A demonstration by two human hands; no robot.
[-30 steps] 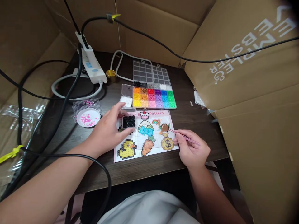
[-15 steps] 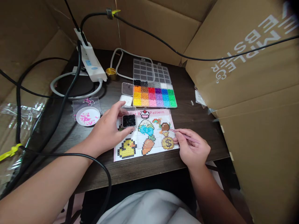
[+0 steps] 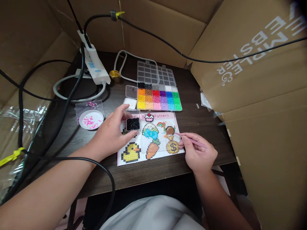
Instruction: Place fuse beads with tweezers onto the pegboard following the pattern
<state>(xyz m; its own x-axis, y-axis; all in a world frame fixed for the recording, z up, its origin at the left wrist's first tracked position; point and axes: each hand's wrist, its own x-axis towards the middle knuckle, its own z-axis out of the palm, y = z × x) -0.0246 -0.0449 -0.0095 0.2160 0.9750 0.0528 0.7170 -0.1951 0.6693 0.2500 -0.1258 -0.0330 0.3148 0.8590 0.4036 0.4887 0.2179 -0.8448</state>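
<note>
A small clear box of black beads (image 3: 133, 124) with its lid up sits between the thumb and fingers of my left hand (image 3: 110, 132), over the left part of the pattern sheet (image 3: 117, 159). In my right hand (image 3: 200, 153) I grip pink tweezers (image 3: 192, 140), their tips beside the brown-headed duck design (image 3: 170, 130). A clear pegboard (image 3: 163, 148) lies on the sheet. Printed or beaded designs there include a yellow chick (image 3: 130, 152), a carrot (image 3: 152, 150) and a money bag (image 3: 172, 147). Whether the tips hold a bead is too small to tell.
Behind the sheet stands an open bead organizer (image 3: 159, 99), with a small box of white beads (image 3: 130, 103) beside it. At left, a white dish of pink beads (image 3: 91, 120) overlaps a grey mesh mat (image 3: 80, 107). A power strip (image 3: 96, 67), gold cup (image 3: 114, 75) and black cables (image 3: 72, 102) surround them.
Both hands keep their grips and nearly the same places. The whole view has shifted very slightly.
</note>
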